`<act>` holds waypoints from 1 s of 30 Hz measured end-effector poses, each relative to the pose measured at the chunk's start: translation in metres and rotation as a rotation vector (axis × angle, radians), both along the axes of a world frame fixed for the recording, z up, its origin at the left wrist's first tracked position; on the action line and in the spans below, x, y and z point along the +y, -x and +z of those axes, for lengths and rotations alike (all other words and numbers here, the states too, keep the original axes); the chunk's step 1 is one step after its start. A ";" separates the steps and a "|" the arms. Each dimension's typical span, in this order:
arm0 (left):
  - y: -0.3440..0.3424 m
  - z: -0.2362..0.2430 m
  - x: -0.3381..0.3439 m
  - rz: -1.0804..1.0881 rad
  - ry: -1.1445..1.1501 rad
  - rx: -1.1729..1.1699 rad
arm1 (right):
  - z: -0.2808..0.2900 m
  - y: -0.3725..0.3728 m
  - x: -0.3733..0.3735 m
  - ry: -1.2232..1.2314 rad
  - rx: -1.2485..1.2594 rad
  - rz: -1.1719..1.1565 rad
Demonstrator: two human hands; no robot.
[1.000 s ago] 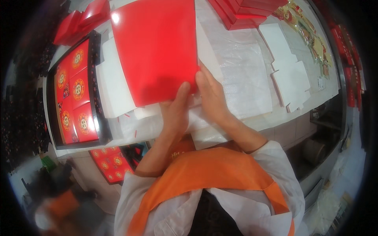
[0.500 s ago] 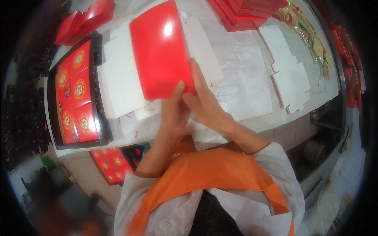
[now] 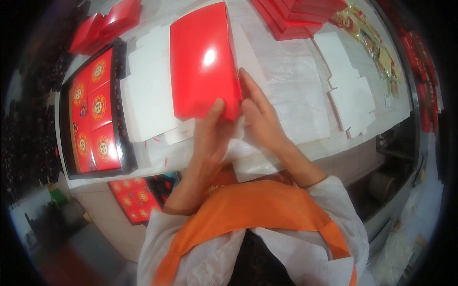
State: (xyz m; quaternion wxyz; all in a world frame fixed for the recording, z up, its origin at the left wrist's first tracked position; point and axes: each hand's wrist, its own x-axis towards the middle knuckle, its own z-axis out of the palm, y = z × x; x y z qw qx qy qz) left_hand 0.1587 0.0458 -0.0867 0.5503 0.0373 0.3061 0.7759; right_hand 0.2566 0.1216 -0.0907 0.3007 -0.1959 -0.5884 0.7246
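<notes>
A glossy red cardboard box [image 3: 200, 57] is held up over the table, its broad face toward me and a narrow side showing at the right. My left hand [image 3: 212, 126] grips its near end, thumb on the red face and the other fingers hidden beneath. Against the box's right side is my right hand [image 3: 260, 112], fingers reaching up along the edge and thumb by the near corner. Under and behind the box lie flat white carton blanks [image 3: 148, 90].
On the left stands a black-edged tray [image 3: 125, 143] of red patterned packs [image 3: 100, 107]. Red boxes are stacked at the far left [image 3: 121, 19] and far right [image 3: 296, 19]. Another white blank [image 3: 350, 90] lies right, beside patterned packets [image 3: 374, 43]. More red packs [image 3: 136, 198] sit below the table edge.
The red box has shifted slightly right and turned, so that its right side now shows. My right hand has moved a little right, its thumb off the broad face.
</notes>
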 end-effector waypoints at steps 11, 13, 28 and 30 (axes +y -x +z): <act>-0.006 0.003 0.002 0.112 0.102 0.196 | 0.013 -0.004 0.002 -0.350 -0.273 -0.152; -0.006 0.001 0.003 0.121 0.101 0.168 | 0.014 -0.002 0.001 -0.402 -0.264 -0.174; -0.003 -0.001 0.000 0.115 0.068 0.075 | 0.010 -0.001 0.002 -0.410 -0.229 -0.167; -0.002 -0.006 -0.002 0.103 0.101 0.108 | 0.008 0.000 0.001 -0.486 -0.227 -0.207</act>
